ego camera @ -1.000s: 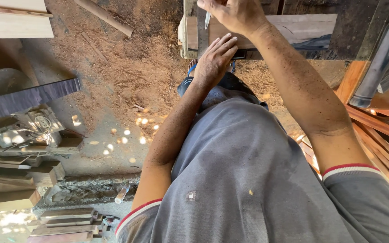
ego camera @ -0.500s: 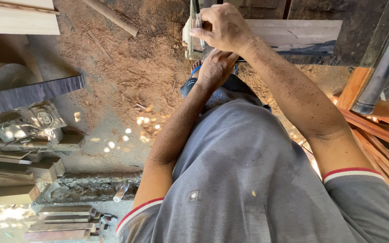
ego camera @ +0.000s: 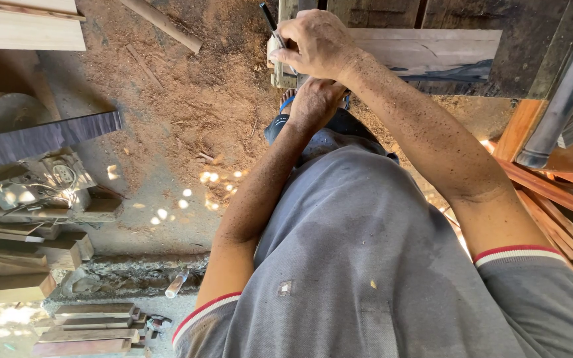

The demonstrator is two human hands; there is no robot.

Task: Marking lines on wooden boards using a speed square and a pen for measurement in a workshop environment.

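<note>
While right hand [ego camera: 316, 43] pinches a pen [ego camera: 270, 20] | left hand [ego camera: 314, 103] presses pale board [ego camera: 426, 52], fingers hidden.

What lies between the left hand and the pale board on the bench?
In the head view, nothing shows between them: the left hand reaches the pale board at its near edge, partly under the right hand.

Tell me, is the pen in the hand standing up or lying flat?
Tilted, nearly upright. The right hand grips the pen, its dark end sticking up leftwards above the pale wooden board.
</note>
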